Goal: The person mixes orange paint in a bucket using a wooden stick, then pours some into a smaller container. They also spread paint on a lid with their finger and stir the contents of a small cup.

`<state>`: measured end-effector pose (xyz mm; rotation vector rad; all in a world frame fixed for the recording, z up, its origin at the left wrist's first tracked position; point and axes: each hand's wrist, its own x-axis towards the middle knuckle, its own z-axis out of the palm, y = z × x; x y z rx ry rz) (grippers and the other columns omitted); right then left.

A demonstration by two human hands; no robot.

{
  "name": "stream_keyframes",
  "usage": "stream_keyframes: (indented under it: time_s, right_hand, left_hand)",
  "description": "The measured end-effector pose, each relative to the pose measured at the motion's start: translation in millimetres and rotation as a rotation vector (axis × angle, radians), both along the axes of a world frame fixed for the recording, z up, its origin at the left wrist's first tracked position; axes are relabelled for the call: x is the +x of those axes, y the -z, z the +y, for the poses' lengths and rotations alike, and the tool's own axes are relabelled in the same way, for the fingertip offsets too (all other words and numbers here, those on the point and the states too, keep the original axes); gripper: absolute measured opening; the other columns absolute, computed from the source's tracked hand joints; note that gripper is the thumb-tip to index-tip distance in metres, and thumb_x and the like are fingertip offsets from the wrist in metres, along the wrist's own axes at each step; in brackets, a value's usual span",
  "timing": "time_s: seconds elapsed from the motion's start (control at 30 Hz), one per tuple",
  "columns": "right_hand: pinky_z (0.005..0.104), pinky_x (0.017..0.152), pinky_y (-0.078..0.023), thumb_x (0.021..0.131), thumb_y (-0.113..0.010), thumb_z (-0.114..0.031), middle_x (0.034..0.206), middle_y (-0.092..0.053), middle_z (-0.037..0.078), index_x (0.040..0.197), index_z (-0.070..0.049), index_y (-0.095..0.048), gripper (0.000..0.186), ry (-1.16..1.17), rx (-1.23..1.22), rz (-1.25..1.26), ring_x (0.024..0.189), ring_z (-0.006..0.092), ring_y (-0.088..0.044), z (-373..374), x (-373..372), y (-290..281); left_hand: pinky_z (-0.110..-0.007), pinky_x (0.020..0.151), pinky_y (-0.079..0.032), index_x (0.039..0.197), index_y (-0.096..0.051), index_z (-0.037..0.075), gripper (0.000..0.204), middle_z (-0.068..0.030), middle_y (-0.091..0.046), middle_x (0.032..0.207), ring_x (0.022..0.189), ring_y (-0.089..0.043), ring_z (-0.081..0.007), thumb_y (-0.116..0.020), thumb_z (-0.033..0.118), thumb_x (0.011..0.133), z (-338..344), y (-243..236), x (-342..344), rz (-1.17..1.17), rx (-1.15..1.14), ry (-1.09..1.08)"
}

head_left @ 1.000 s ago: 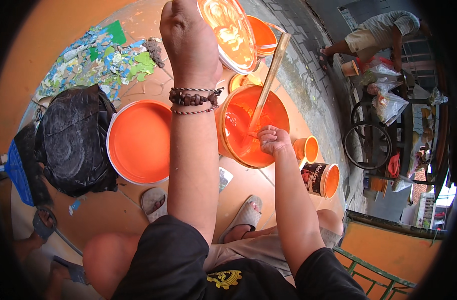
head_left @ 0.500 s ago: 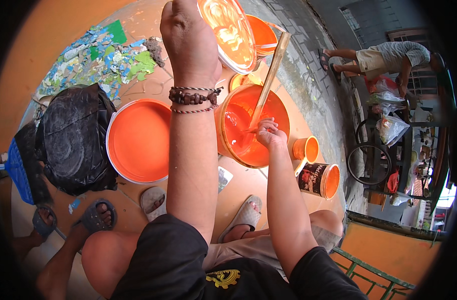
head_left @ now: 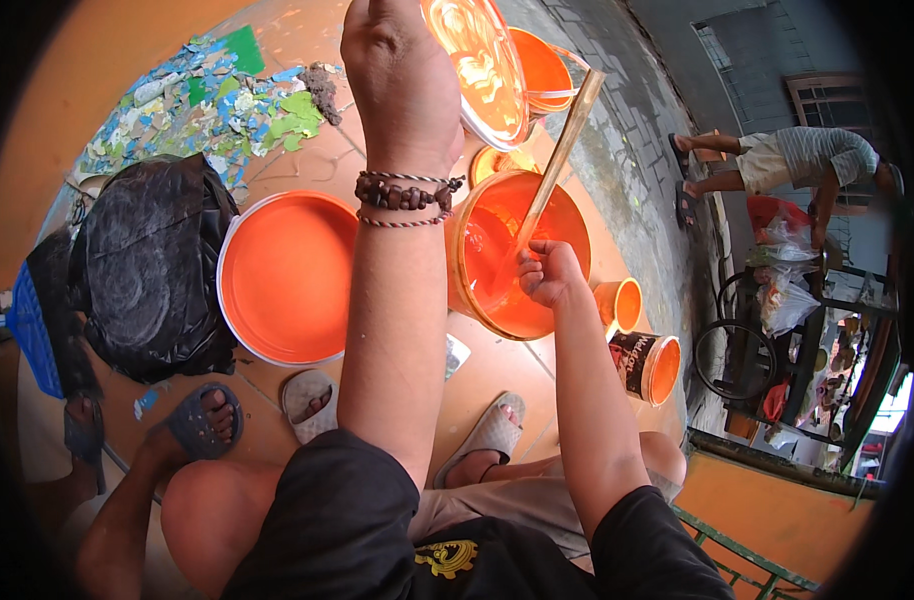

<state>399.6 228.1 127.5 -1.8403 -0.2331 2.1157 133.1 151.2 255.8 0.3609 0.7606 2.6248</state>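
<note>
The right hand (head_left: 549, 275) has its grip shut tight around a long wooden stick (head_left: 555, 170), which leans up and away from it, its low end in the orange paint bucket (head_left: 477, 290) just under the hand. The left hand (head_left: 397, 80) is raised high, its grip closed on a tipped paint can (head_left: 474, 60) above and beyond the bucket. Everything sits on the tiled floor (head_left: 497, 370), with another big orange bucket (head_left: 287, 275) off to the left.

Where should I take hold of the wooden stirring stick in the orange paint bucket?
Grip the wooden stirring stick on its bare upper shaft, above the right hand already closed round it near the bucket rim. Come from the right side: it leans up and away, its lower end is sunk in paint, and the left hand tips a container on the left.
</note>
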Motion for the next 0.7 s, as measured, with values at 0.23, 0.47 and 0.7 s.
stream_keyframes:
  time_s: [0.23,0.47,0.7]
  right_hand:
    - [0.0204,0.036,-0.027,0.094,-0.024,-0.051,0.069,-0.049,0.008,0.124,-0.013,-0.031,0.049,0.139,0.026,0.099,0.044,0.0092,-0.035,-7.7,-4.5,6.9]
    - [0.0204,0.036,-0.026,0.095,-0.022,-0.052,0.065,-0.048,0.008,0.112,-0.011,-0.035,0.046,0.110,0.028,0.113,0.043,0.0091,-0.034,-23.6,-9.6,-3.8]
    - [0.0216,0.034,-0.028,0.094,-0.043,-0.040,0.059,-0.052,0.004,0.104,-0.009,-0.048,0.032,-0.233,0.293,0.039,0.042,0.0087,-0.039,-47.3,-4.9,-76.7]
  left_hand:
    - [-0.021,0.066,-0.041,0.075,-0.047,0.008,0.025,0.0022,-0.046,0.074,0.071,-0.043,-0.0051,-0.041,0.018,0.098,-1.4,4.8,-8.0,0.021,0.021,-0.004]
    - [-0.025,0.073,-0.045,0.087,-0.049,0.003,0.020,-0.0025,-0.052,0.086,0.081,-0.050,-0.0099,-0.041,0.020,0.096,-3.3,0.9,-6.4,-0.060,0.001,0.033]
    - [-0.032,0.082,-0.053,0.113,-0.054,-0.005,0.036,-0.0118,-0.063,0.107,0.095,-0.063,-0.0205,-0.043,0.022,0.093,-1.4,10.4,4.6,-0.139,-0.061,0.156]
